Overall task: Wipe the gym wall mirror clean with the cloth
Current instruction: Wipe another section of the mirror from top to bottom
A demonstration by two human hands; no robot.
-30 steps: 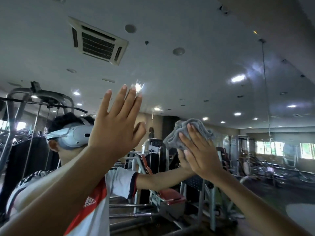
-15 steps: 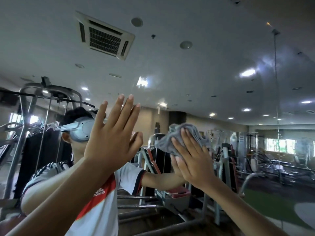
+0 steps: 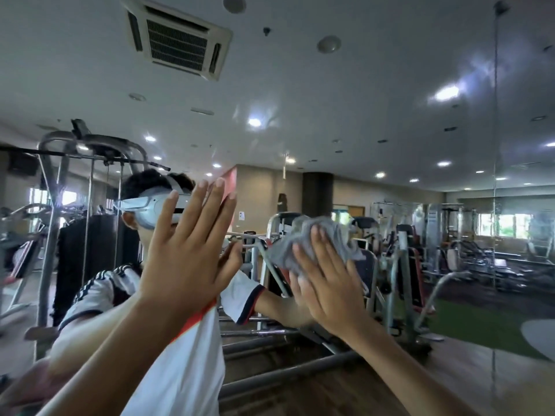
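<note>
Right hand (image 3: 327,283) drifting leftward with cloth (image 3: 283,253) since second ago. I'm seeing fingers (image 3: 322,250) flat, spread, pressing cloth onto mirror (image 3: 390,85); cloth bunching above them. Left hand (image 3: 186,259) bracing flat-open beside it. I'm advising even palm pressure, overlapping strokes, flattening bunch.

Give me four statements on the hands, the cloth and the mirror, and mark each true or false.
1. The right hand presses the grey cloth against the mirror with straight fingers. True.
2. The left hand holds a spray bottle. False: it holds nothing and lies flat on the glass, fingers pointing up.
3. The cloth is folded into a neat square. False: it is bunched and crumpled.
4. The mirror reflects gym machines. True.
</note>
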